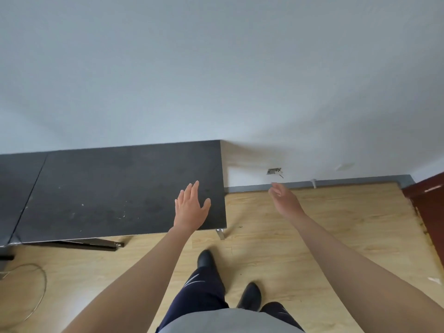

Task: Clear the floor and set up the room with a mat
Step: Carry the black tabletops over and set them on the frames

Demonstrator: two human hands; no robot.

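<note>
My left hand (191,207) is stretched forward over the right end of a black table (108,193), fingers spread, palm down, holding nothing. My right hand (283,198) reaches out over the light wooden floor (324,224) to the right of the table, fingers loosely apart and empty. No mat is in view. My legs in dark trousers and black shoes (206,259) stand on the floor below the hands.
The black table runs along a white wall (216,68), with a second black top (14,186) joined at its left. A thin cable loop (36,292) lies on the floor at the lower left. A dark red door (430,203) stands at the right edge. A damaged wall socket (274,171) sits low on the wall.
</note>
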